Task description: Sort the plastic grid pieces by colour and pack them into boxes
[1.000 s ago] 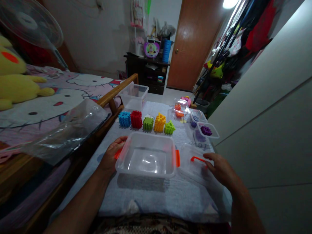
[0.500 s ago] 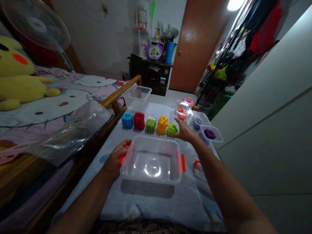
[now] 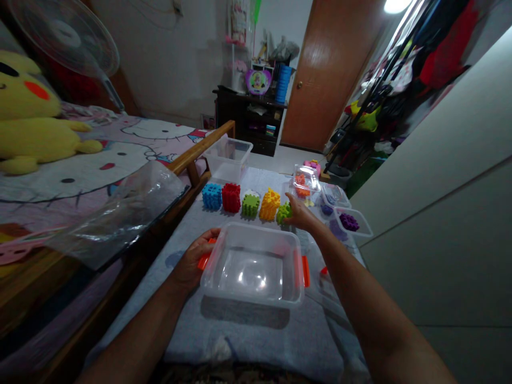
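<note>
My left hand (image 3: 199,256) grips a clear plastic box (image 3: 252,296) by the orange latch (image 3: 206,255) on its left side. The box holds nothing and is tipped a little toward me. Beyond it, my right hand (image 3: 301,212) has its thumb and fingers around a light green knobbly block (image 3: 283,212), which stands on the cloth. To the left of that block are a yellow block (image 3: 270,205), a darker green block (image 3: 250,206), a red block (image 3: 231,198) and a blue block (image 3: 212,197), in a row.
At the right edge are clear containers with orange pieces (image 3: 302,185) and purple pieces (image 3: 349,221). A larger clear bin (image 3: 229,160) stands at the far left corner. A wooden bed rail (image 3: 202,146) runs along the left, with a plastic bag (image 3: 128,218) over it; a white cabinet (image 3: 440,213) borders the right.
My right hand has moved in closer around the light green block. My left hand keeps its hold on the box. The whole view has shifted slightly.
</note>
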`<action>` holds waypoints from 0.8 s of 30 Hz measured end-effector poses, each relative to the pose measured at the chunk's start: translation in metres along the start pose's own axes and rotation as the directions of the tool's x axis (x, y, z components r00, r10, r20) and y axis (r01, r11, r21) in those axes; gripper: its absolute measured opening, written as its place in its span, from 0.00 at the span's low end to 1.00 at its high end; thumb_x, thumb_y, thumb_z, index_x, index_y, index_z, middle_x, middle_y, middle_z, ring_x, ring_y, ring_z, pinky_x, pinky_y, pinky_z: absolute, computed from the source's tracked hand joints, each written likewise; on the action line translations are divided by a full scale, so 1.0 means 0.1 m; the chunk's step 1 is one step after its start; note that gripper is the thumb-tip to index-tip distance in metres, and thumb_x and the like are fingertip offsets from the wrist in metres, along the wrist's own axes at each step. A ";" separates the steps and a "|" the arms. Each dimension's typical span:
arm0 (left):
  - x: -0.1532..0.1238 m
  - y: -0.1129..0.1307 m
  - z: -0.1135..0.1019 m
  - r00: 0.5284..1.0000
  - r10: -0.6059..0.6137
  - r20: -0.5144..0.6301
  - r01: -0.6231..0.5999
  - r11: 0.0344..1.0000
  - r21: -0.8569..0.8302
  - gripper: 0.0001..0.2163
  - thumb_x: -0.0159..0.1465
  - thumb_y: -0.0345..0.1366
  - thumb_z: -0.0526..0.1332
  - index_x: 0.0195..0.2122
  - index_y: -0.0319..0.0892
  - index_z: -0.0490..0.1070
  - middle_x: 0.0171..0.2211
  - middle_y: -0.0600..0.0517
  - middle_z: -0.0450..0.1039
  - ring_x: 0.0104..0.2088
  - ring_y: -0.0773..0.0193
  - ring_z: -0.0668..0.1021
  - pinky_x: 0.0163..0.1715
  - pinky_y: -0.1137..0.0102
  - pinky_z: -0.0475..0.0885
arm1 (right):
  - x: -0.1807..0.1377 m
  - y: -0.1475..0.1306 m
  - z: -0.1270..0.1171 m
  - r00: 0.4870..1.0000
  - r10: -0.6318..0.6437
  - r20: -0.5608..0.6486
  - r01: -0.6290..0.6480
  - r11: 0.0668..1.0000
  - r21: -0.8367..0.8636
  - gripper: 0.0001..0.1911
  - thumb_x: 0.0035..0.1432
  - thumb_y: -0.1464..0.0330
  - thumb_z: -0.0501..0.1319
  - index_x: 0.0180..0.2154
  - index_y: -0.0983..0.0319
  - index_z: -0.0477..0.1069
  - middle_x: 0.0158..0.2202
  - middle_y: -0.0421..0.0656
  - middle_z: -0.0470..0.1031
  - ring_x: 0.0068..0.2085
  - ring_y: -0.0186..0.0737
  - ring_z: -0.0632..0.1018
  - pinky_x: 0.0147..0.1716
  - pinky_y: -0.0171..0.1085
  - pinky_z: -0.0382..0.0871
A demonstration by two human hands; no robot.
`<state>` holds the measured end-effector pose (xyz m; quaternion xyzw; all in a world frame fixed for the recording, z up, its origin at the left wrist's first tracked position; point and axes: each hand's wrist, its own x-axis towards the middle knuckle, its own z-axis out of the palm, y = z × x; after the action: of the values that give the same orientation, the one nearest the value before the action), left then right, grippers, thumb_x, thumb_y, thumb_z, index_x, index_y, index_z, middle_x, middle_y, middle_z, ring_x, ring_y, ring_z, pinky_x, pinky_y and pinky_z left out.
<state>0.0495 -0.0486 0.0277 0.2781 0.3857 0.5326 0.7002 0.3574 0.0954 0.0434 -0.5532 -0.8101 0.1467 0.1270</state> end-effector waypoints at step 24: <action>0.01 -0.02 0.02 1.000 0.010 0.009 -0.010 1.000 -0.010 0.21 0.46 0.31 0.68 0.43 0.40 0.70 0.34 0.52 0.79 0.26 0.63 0.80 0.27 0.71 0.76 | -0.37 -0.38 -0.75 0.993 -0.010 -0.117 0.010 1.000 0.005 0.40 0.47 0.67 0.68 0.61 0.65 0.59 0.50 0.54 0.74 0.48 0.48 0.76 0.48 0.44 0.69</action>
<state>0.0523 -0.0479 0.0270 0.2791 0.3786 0.5368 0.7005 0.3653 0.0548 0.1258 -0.5565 -0.8036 0.1155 0.1766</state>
